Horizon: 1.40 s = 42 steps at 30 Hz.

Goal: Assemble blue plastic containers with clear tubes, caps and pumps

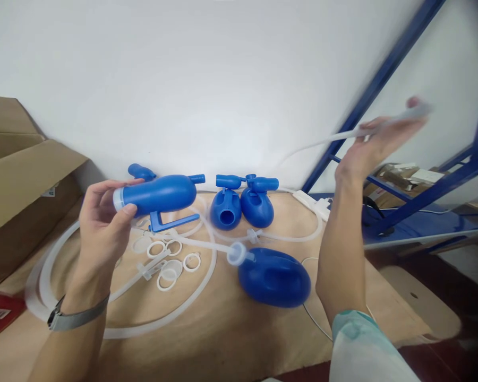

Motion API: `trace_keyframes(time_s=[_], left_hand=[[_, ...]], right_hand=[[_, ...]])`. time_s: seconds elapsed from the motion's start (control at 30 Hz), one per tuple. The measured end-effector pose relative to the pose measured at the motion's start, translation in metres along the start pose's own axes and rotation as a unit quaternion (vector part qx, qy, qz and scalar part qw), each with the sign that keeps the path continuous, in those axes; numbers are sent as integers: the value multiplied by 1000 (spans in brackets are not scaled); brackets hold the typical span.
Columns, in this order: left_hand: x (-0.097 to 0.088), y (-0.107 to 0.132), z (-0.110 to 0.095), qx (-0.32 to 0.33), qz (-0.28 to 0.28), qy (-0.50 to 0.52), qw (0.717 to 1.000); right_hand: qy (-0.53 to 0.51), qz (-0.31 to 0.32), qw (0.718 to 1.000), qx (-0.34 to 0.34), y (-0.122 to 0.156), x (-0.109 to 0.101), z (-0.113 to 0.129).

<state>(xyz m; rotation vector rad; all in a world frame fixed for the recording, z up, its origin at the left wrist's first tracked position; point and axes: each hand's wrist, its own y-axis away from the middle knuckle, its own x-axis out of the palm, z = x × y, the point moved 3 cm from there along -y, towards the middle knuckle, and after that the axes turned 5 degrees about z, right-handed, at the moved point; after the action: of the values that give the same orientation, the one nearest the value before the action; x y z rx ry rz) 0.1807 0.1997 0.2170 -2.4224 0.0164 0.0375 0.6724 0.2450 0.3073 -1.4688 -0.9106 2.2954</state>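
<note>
My left hand (107, 215) grips a blue plastic bottle-shaped piece (159, 193) by its wide end, which has a translucent white ring or cap. A narrow spout sticks out at its far end, and a flat blue L-shaped arm (175, 223) hangs beneath. Raised at the right, my right hand (386, 138) is closed round a long whitish tube (342, 136), which trails left toward the wall. Motion smears the tube's outer end and the fingertips. Below the left hand lie several white rings (191, 262), translucent discs (173, 269) and a thin tube with a fitting (146, 270).
A blue jug (274, 278) with a translucent cap (236, 253) lies front centre. Behind it stand two blue jugs (225, 212) with bottle-shaped tops. Coiled hose (159, 331) spreads left, near a cardboard box (27, 196). A white power strip (308, 204) and blue frame (370, 101) are right.
</note>
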Motion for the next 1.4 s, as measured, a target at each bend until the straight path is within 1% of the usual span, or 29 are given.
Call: trace_keyframes(time_s=[0.1, 0.17, 0.23, 0.3, 0.33, 0.4, 0.5, 0.57, 0.7, 0.87, 1.03, 1.2, 1.33, 1.4], left_hand=[[-6, -3, -9, 38, -31, -33, 998], [-10, -3, -14, 44, -45, -36, 997], [-11, -2, -17, 47, -46, -32, 997], [-11, 0, -18, 53, -30, -29, 998], [-11, 0, -18, 56, -17, -30, 998], [-8, 1, -17, 68, 17, -28, 997], [-2, 1, -18, 87, 64, -18, 994], [2, 1, -20, 95, 79, -15, 992], [7, 2, -24, 95, 101, -18, 990], [8, 6, -26, 88, 135, -54, 985], [8, 7, -24, 103, 186, -114, 971], [10, 6, -25, 134, 220, -147, 955], [8, 7, -27, 198, 243, -155, 937], [8, 9, -27, 212, 265, -163, 927]], right_hand=[[17, -1, 997, -74, 23, 2, 50], [28, -1, 991, -133, 45, 8, 85], [37, -10, 978, -206, 64, 17, 119], [56, -6, 960, -273, 79, 32, 147], [69, 8, 954, -290, 84, 42, 157], [92, 38, 954, -282, 91, 63, 169], [90, 72, 963, -244, 98, 89, 173], [69, 83, 969, -224, 102, 98, 171], [45, 75, 979, -183, 108, 103, 168], [72, 48, 981, -176, 113, 111, 166], [60, -2, 982, -182, 115, 111, 164], [54, -28, 981, -183, 117, 107, 166], [46, -25, 979, -197, 116, 102, 169], [27, -16, 976, -215, 116, 100, 172]])
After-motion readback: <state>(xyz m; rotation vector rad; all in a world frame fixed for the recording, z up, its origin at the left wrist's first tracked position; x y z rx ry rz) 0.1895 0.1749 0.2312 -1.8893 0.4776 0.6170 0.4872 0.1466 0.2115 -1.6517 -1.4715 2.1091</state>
